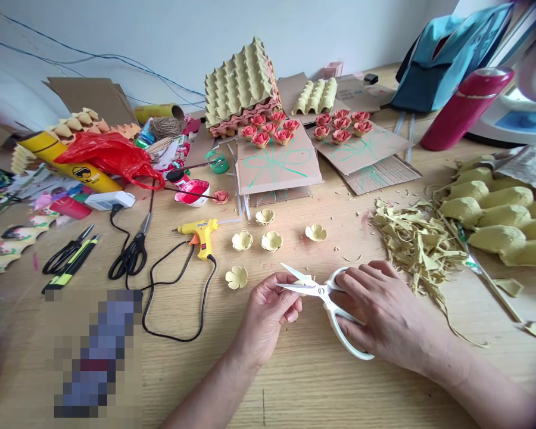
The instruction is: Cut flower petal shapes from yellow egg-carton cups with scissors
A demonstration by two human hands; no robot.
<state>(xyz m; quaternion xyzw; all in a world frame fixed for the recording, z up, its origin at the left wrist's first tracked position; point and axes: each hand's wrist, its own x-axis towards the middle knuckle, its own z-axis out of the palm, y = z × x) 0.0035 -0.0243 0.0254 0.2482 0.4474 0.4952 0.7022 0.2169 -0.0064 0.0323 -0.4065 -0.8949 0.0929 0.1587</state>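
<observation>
Scissors and pale carton piece in two hands

I see the left hand (pixel 270 310) with thumb and fingers pinched together on a small carton piece (pixel 302 282), at the near middle of the table. The right hand (pixel 384 304) has its fingers wrapped through the handles of the white scissors (pixel 324 291), whose blades stand apart over the piece and partly hide it.

I judge this piece to be very light, dry and not slippery, a little stiff but easy to tear at a thin edge. It seems better to hold it gently at its thicker base, with the fingertips away from the blades.

Just beyond the hands are five pale flower cups (pixel 272 241), all with nothing inside. Farther to the left, a white cup (pixel 200 204) contains red-pink paint and a brush leans in it. Behind it, a small jar (pixel 218 164) shows something green. At far right, a red flask (pixel 462 113) is closed, so I cannot tell its content.
</observation>
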